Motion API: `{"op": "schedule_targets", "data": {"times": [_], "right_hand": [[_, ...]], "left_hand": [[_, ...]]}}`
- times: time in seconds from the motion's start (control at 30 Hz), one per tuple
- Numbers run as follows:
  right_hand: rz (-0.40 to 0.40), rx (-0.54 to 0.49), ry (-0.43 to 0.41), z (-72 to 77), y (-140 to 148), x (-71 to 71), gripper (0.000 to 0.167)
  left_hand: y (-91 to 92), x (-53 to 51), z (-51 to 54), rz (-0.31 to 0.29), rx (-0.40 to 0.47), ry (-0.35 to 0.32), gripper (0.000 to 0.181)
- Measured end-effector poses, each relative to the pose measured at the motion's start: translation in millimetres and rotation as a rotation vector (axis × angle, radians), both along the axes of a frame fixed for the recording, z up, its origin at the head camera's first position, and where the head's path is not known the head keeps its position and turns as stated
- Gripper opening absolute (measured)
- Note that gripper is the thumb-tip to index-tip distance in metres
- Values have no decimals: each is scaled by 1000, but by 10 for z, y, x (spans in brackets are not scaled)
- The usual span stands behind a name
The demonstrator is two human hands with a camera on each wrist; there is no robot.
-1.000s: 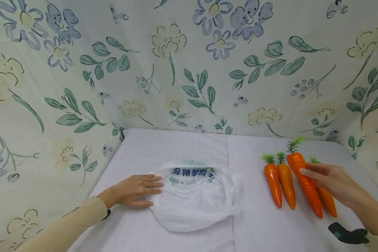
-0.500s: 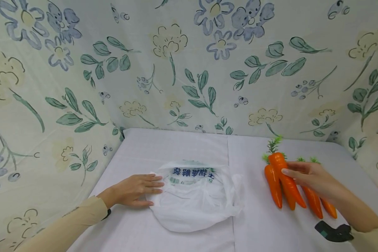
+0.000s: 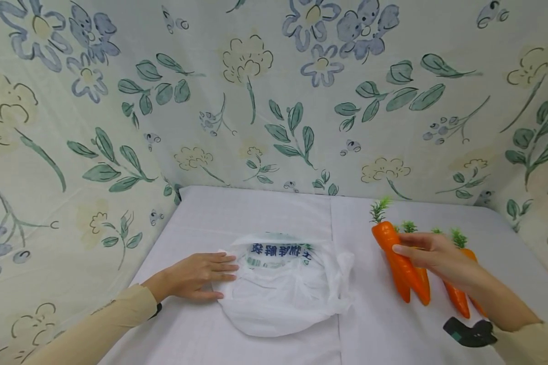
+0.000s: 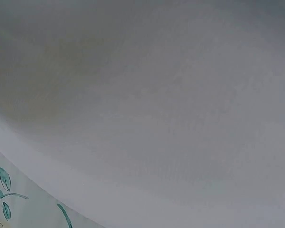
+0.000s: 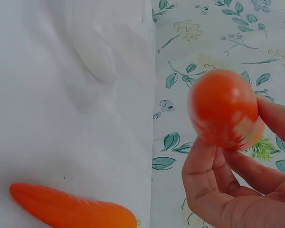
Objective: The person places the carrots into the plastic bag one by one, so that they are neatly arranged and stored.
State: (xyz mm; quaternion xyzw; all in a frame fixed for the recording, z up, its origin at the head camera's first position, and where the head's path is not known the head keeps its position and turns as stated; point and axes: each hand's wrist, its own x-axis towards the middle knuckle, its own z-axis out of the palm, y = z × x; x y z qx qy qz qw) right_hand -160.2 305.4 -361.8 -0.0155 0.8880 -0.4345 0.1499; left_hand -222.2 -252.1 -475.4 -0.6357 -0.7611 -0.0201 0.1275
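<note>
In the head view, my right hand (image 3: 436, 256) pinches an orange carrot (image 3: 395, 251) with a green leafy top between thumb and fingers. This carrot is tilted and hangs over other carrots (image 3: 422, 276) lying on the table, partly covering them. The right wrist view shows the held carrot (image 5: 223, 102) from its end, with another carrot (image 5: 76, 209) lower on the cloth. My left hand (image 3: 196, 276) lies with straight fingers on the left edge of a white plastic bag (image 3: 278, 317). The bag's mouth is spread, with blue printed characters visible inside. The left wrist view catches only blurred white cloth.
A white cloth covers the table (image 3: 255, 203), with a seam running down beside the bag. Further carrots (image 3: 457, 300) lie partly hidden beneath my right hand. Floral fabric (image 3: 274, 101) rises behind the table and at both sides.
My right hand has carried the held carrot leftward, from above the right-hand carrots to above the left-hand ones. My left hand and the plastic bag have stayed in place.
</note>
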Motion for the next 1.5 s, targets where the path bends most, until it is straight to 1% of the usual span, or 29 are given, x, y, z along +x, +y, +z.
{"op": "schedule_targets", "data": {"times": [0.23, 0.3, 0.43, 0.53, 0.73, 0.97, 1.07, 1.27, 1.5], "right_hand": [[65, -64, 8, 35, -135, -32, 71], [74, -78, 4, 44, -180, -38, 70], [91, -116, 22, 50, -283, -47, 68], [101, -128, 37, 40, -367, -60, 67], [149, -143, 37, 25, -502, -100, 64], [165, -160, 30, 25, -631, -139, 65], [187, -173, 33, 15, -692, -156, 63], [248, -233, 21, -12, -860, -188, 58], [292, -274, -25, -47, -1081, -215, 55]], "left_hand": [[-10, 2, -6, 2, 8, 1, 50], [-11, 2, -3, 2, 12, -4, 50], [-10, 8, 8, 8, 10, -11, 50], [-7, 11, 10, 11, 8, -11, 50], [8, 19, -1, 20, 0, -24, 50], [27, 26, 27, 18, -8, -25, 49], [29, 25, 40, 22, -12, -29, 49], [30, 16, 51, 26, -18, -39, 49], [28, 18, 42, 35, -16, -45, 49]]}}
